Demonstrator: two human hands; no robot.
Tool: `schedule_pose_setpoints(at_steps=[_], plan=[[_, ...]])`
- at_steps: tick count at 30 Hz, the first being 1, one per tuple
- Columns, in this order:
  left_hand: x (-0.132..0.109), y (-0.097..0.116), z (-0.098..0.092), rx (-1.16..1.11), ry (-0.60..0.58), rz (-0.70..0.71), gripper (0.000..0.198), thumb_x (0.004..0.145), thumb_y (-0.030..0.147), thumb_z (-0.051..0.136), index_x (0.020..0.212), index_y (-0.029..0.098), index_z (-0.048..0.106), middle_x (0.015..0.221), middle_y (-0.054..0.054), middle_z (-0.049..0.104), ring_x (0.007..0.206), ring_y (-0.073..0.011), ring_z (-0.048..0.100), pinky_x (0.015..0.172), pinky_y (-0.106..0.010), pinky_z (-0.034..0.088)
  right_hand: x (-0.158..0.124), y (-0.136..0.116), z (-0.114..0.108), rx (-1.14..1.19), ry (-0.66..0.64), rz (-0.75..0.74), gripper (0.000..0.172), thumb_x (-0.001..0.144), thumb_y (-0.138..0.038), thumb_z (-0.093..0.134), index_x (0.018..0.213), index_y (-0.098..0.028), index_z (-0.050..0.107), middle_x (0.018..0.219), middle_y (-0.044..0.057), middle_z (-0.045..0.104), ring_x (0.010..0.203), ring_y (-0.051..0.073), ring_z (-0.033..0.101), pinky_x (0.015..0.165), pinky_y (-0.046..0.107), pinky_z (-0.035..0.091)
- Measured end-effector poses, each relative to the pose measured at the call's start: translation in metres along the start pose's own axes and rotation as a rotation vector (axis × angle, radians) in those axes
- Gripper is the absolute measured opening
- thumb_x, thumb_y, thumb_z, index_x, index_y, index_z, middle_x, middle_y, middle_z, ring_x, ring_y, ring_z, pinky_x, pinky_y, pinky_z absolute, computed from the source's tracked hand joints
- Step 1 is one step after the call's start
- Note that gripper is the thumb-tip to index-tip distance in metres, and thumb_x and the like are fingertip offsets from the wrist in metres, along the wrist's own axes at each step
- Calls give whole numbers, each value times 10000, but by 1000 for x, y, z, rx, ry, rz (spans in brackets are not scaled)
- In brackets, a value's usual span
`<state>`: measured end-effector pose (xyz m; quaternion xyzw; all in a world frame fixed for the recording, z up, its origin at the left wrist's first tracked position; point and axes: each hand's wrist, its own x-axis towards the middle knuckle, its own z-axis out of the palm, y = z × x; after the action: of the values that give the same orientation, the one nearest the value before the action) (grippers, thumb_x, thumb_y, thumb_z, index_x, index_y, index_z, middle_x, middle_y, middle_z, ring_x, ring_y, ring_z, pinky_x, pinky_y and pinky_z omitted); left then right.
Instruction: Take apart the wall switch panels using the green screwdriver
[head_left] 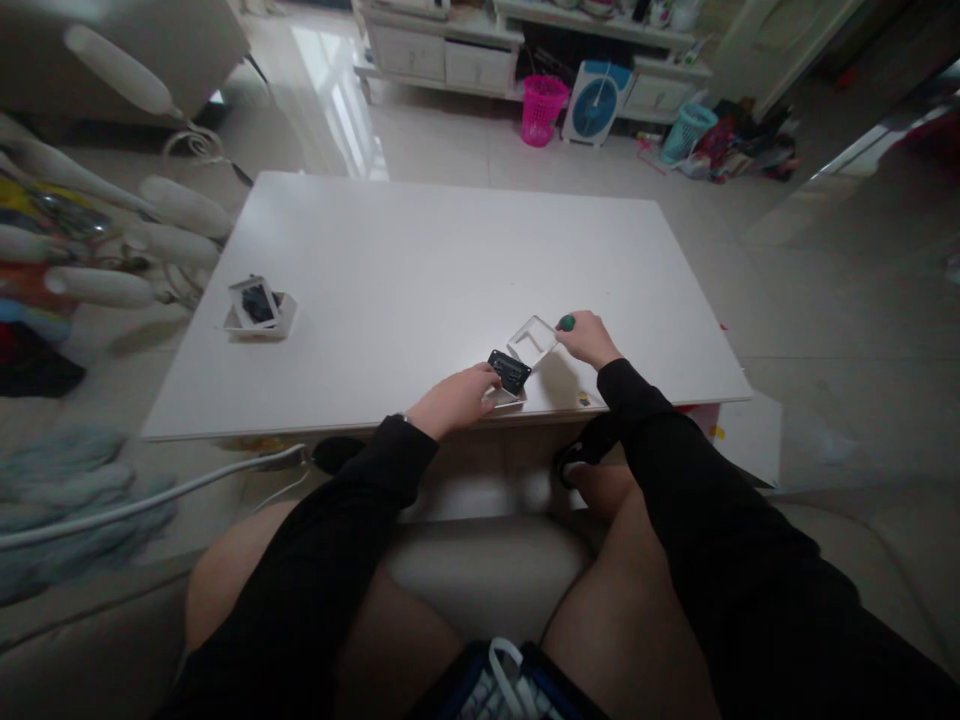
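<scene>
My left hand [459, 398] is closed on the edge of a dark circuit board [509, 371], which is tilted up near the front edge of the white table. Just below the board sits a small white open box [508, 400], partly hidden by my fingers. My right hand [589, 340] is closed around a tool with a green rounded handle [566, 323]; the rest of the tool is hidden. Its fingertips meet the corner of a square white frame [533, 342], tilted beside the board. Small yellow and dark bits [584, 399] lie on the table below my right hand.
On the left of the white table [420, 260], another white box [281, 318] holds a similar frame with dark parts [257, 303]. A white cable [165, 497] runs in from the left. Beyond the table are a pink basket [543, 110] and a blue fan [596, 104].
</scene>
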<state>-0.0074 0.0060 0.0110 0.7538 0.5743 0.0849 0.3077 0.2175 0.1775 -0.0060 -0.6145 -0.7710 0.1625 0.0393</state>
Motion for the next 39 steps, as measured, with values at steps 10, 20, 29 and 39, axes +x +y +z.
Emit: schedule_pose_setpoints(at_steps=[10,20,29,39], plan=[[1,-4,-14,-220,211,-282,246,968,258,566,1129,153,720,1194,-105,767,1004,-220,716,943,-331,544,-22,-24,-25,258,318,-325,184,793,-98,594,893,-170,730,971,101,732,937,249,651,914,395,491],[3,-7,-9,-150,221,-383,266,965,286,547,1128,157,713,1215,-124,759,1086,-255,701,982,-371,524,-35,-41,-7,196,156,-586,127,814,-93,583,828,-218,568,945,64,587,857,220,539,781,350,426],[-1,-4,-10,-17,184,-400,301,980,331,531,1158,173,717,1225,-147,757,1142,-303,699,989,-404,521,-35,-40,-1,137,75,-636,124,824,-87,591,815,-207,559,912,51,584,811,194,513,738,317,371],[-3,-2,-12,-7,177,-397,306,982,328,536,1199,188,701,1285,-123,737,1178,-298,686,1015,-399,516,-53,-41,-10,73,-314,-767,111,765,-97,703,812,-173,637,931,35,582,785,153,532,706,265,365]])
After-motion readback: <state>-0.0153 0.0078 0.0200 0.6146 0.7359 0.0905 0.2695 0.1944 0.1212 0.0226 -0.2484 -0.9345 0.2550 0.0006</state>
